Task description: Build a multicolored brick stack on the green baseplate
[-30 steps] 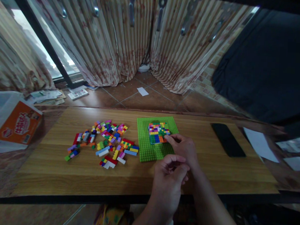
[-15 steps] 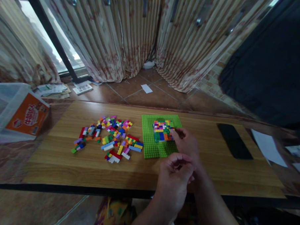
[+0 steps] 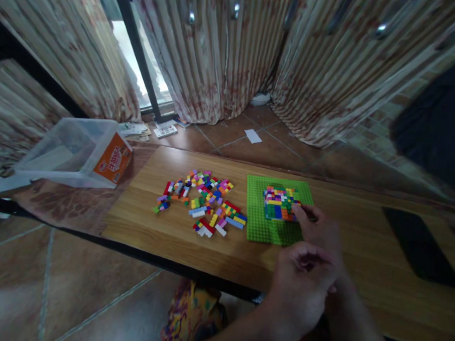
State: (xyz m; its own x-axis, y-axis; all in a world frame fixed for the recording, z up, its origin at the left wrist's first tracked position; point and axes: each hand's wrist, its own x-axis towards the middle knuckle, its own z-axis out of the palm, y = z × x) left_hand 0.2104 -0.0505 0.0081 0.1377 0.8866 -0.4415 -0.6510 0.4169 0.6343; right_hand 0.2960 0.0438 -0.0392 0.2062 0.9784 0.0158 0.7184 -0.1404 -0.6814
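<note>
A low build of many-coloured toy bricks [image 3: 279, 204] stands on a green studded baseplate [image 3: 255, 227]. My right hand [image 3: 319, 230] is at the build's right edge, thumb and forefinger closed on it, the other fingers curled. Nearer to me, my left hand [image 3: 301, 284] hangs over the table in front of my right wrist, its fingers bent in toward the thumb. Whether anything small is inside its curl is hidden. Loose bricks [image 3: 198, 211] in many colours lie spread to the left of the baseplate.
The wooden table [image 3: 153, 232] carries a dark flat slab [image 3: 416, 239] on the right. A clear plastic box [image 3: 70, 153] with an orange label is beyond its left end. Papers [image 3: 133, 130] lie on the floor by the curtains [image 3: 225, 60].
The view has swung left and tilted, so the table appears farther right and the whole plastic box shows. Both hands hold nearly the same pose beside the build.
</note>
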